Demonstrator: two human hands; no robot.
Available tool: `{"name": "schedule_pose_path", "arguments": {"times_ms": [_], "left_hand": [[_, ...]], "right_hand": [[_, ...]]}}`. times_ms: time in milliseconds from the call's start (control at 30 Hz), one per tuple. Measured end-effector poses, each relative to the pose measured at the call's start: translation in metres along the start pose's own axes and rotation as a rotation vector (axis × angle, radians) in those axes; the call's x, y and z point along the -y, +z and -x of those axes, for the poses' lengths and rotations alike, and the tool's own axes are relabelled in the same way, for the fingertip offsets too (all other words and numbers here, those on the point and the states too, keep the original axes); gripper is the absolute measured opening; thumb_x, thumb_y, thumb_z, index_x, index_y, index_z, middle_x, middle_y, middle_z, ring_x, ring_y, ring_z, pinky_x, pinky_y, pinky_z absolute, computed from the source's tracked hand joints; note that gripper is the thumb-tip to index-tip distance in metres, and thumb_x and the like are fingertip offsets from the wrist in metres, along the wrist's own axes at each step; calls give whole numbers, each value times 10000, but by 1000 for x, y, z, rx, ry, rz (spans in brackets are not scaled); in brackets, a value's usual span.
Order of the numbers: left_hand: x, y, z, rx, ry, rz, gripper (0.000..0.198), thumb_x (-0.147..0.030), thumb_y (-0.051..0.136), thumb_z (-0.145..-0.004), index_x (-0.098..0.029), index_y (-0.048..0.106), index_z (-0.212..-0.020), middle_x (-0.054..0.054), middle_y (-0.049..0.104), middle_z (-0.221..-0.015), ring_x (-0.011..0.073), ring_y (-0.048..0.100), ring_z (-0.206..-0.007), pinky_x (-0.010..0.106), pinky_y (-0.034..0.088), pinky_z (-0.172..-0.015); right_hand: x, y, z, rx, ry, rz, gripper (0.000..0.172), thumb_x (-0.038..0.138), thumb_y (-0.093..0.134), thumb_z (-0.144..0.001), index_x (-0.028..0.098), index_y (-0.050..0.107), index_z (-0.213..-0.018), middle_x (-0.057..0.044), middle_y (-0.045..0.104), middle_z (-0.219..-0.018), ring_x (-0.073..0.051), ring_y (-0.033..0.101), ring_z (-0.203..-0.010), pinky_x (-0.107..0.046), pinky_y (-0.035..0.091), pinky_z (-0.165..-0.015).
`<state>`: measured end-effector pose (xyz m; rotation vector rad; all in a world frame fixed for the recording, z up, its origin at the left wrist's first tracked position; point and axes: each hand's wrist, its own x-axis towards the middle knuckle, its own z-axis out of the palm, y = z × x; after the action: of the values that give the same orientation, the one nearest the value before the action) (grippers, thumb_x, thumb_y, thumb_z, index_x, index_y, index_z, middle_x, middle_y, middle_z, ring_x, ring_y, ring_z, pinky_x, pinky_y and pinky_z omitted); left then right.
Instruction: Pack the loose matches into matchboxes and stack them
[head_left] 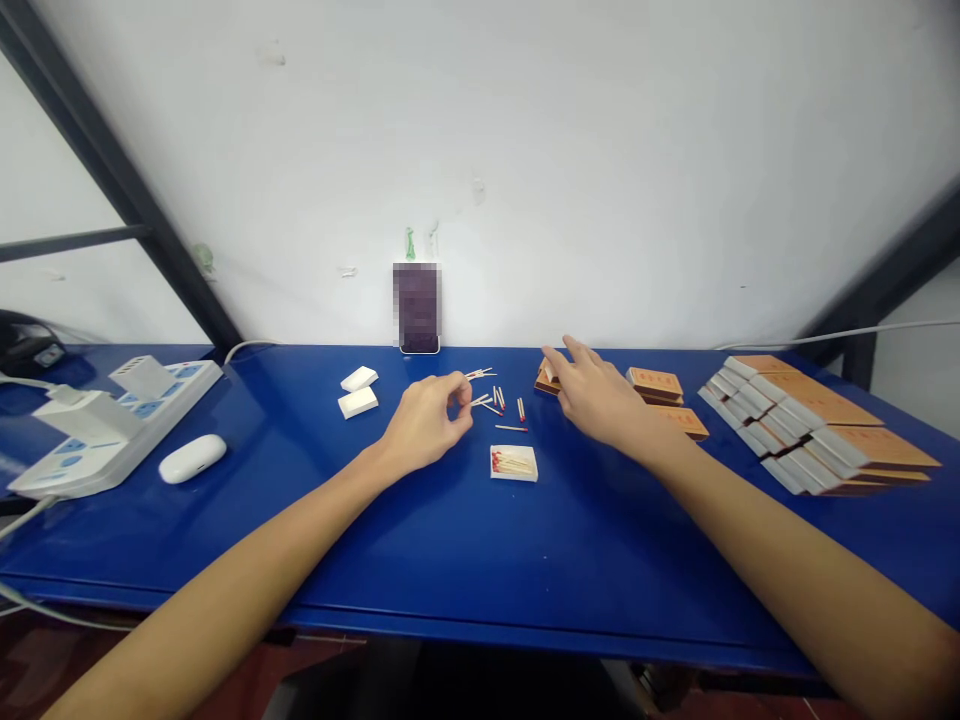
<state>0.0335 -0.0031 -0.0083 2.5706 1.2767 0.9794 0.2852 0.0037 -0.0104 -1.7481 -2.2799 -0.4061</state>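
Note:
My left hand [429, 418] is closed in a pinch, with the ends of a few matches [482, 400] fanning out to the right of its fingertips. More loose red-tipped matches [500, 398] lie just beyond it. My right hand [596, 392] has its fingers spread over an orange matchbox [546, 384], which they partly hide; whether they touch it I cannot tell. Between the hands and nearer to me sits an open white matchbox tray [514, 475], holding several matches with red heads toward its left end.
Two white matchbox trays [358, 403] lie left. Orange matchboxes [654, 382] sit by my right wrist; a large stack of matchboxes [817, 425] stands far right. A power strip [180, 385] and white earbud case [193, 459] are left. A blurred dark upright device [418, 305] leans against the wall.

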Motion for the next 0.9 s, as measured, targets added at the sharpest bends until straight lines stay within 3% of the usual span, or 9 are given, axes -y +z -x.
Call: {"name": "schedule_pose_path", "arguments": {"times_ms": [100,167,300,367,433,533,600,667,900], "left_hand": [[3,7,1,84,12,-85,81,-121,564,-802,-200,584,-803,-4,653,-769,182,580,-744,325,436,-713],[7,7,2,137,4,-110,63,-166,563,-848,-199,616,-839,12,670,-790,202,588,-775,349,441,-739],[5,-3,5,222,124,-51,219,-385,541,-939,-212,661,-999,46,687,-1024,237,581,-999,412,416,-902],[-2,-9,8,309,230,-42,345,-508,570,-910,-229,658,-1093,53,647,-1114,246,546,-1052,416,388,-931],[-11,-10,12,386,296,-68,485,-595,629,-839,-229,642,-1157,62,626,-1099,252,537,-1022,400,381,-897],[-22,-3,15,419,315,-136,364,-506,625,-869,-206,651,-1074,57,638,-991,238,558,-943,368,363,-827],[-26,1,15,431,297,-164,211,-387,575,-917,-188,641,-931,39,642,-898,211,577,-864,348,352,-774],[-28,3,15,444,295,-176,189,-343,555,-933,-179,611,-858,24,635,-840,193,588,-806,339,349,-740],[-23,-2,14,468,354,-284,247,-317,412,-1021,-189,566,-1165,64,598,-998,216,607,-888,340,433,-770]], "right_hand": [[-9,6,-10,48,-14,79,525,63,407,-840,108,515,-1351,-214,632,-1243,-354,538,-1219,-468,462,-941],[-11,3,-12,50,-35,76,448,66,397,-851,129,591,-1250,-182,688,-1090,-320,598,-1085,-433,471,-890],[-10,-19,0,24,-96,8,396,180,498,-843,148,615,-1220,-160,676,-1140,-326,584,-1059,-444,458,-881],[-8,-31,12,133,-166,-101,409,234,584,-790,180,639,-1192,-129,682,-1142,-320,600,-1037,-427,472,-854],[-5,-42,24,339,-219,-229,397,248,640,-738,208,669,-1132,-95,700,-1093,-285,638,-949,-381,494,-782],[4,-52,36,521,-292,-395,355,273,660,-740,234,683,-1092,-58,710,-1040,-235,656,-858,-331,499,-711],[10,-55,39,504,-335,-462,337,302,655,-766,241,681,-1097,-54,705,-1074,-233,654,-900,-328,498,-744],[13,-57,40,479,-333,-481,352,318,655,-776,237,673,-1118,-61,695,-1128,-244,648,-962,-337,493,-795],[12,-54,38,528,-256,-429,411,371,622,-801,217,640,-1182,-81,676,-1194,-274,635,-1030,-344,484,-793]]}}
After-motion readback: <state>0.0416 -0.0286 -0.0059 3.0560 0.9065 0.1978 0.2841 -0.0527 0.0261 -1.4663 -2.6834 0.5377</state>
